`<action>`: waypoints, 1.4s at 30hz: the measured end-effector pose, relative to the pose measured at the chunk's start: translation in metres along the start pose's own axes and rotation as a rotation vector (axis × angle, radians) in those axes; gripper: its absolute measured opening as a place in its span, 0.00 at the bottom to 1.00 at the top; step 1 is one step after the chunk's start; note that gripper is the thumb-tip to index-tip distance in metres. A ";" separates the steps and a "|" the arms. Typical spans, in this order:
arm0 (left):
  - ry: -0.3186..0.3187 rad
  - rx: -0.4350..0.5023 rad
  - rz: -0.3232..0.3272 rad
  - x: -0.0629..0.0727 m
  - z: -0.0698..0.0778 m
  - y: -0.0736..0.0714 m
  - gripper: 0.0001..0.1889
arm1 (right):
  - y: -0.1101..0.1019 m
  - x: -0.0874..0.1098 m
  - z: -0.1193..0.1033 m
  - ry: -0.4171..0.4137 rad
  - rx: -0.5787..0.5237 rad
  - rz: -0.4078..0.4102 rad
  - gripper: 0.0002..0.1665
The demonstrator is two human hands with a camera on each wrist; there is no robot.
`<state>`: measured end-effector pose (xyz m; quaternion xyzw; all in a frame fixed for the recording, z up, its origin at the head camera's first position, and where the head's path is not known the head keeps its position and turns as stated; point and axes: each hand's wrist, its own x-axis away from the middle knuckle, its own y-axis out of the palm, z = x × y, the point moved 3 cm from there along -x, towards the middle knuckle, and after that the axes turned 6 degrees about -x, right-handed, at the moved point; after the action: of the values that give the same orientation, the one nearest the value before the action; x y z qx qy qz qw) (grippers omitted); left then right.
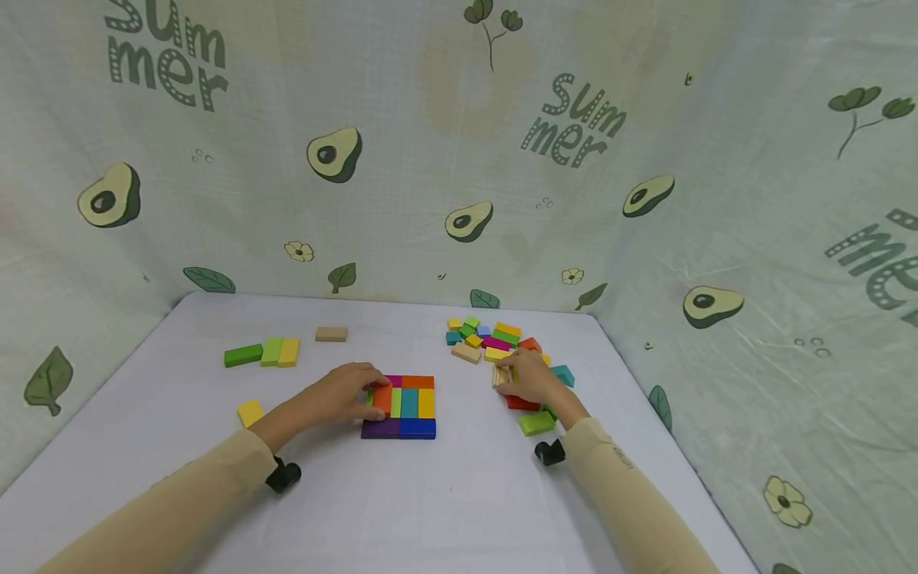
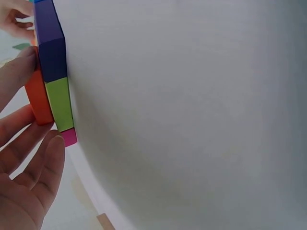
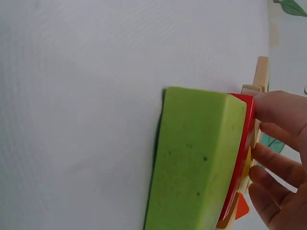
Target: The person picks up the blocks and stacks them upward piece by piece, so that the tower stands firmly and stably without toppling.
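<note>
My left hand (image 1: 344, 395) pinches an orange block (image 1: 383, 400) between thumb and fingers, at the left side of a flat rectangle of coloured blocks. The left wrist view shows that orange block (image 2: 38, 96) lying over a lime green block (image 2: 60, 103), beside a purple block (image 2: 50, 43). Blue (image 1: 417, 429), teal (image 1: 409, 403) and yellow (image 1: 426, 403) blocks make up the rectangle's right part. Over at the loose pile, my right hand (image 1: 529, 376) grips a plain wooden block (image 1: 500, 376) with thumb and fingertips. A red block (image 3: 242, 143) lies just below that hand.
Behind the right hand spreads the pile, with magenta (image 1: 496, 344) and other coloured blocks. A lime green block (image 1: 536, 423) lies at its near end. Left of the rectangle lie a dark green block (image 1: 243, 355) and a yellow block (image 1: 250, 412); a wooden block (image 1: 331, 334) lies behind.
</note>
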<state>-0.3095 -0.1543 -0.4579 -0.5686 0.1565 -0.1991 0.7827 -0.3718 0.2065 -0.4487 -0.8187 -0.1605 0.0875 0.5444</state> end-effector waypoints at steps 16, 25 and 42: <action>-0.007 -0.022 -0.002 -0.002 0.000 0.000 0.31 | -0.002 0.005 -0.030 -0.098 -0.033 0.038 0.33; -0.015 -0.014 -0.012 -0.003 0.002 0.000 0.30 | 0.013 0.012 -0.089 -0.223 -0.170 -0.035 0.34; -0.017 0.015 -0.016 -0.002 0.004 0.001 0.30 | 0.047 0.009 -0.126 -0.272 -0.128 -0.132 0.34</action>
<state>-0.3092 -0.1502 -0.4580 -0.5656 0.1438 -0.2018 0.7866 -0.3151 0.0845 -0.4419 -0.8200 -0.2912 0.1513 0.4689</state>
